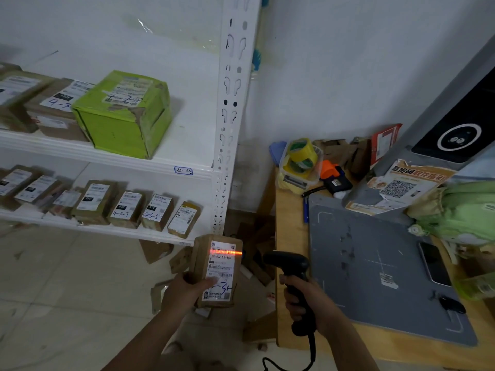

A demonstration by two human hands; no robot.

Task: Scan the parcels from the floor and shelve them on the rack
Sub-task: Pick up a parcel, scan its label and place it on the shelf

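Left hand (184, 293) grips brown parcel (201, 259), red line (229, 253) crossing label (220, 274).

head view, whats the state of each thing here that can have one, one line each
parcel: held in the left hand, red scan line across its label
scanner: gripped by the right hand, beam on, aimed at the parcel
green box: shelved, closed, top edge torn
row of parcels: on the lower shelf, leaning back, labels facing out
phone: lying on the grey mat, screen dark
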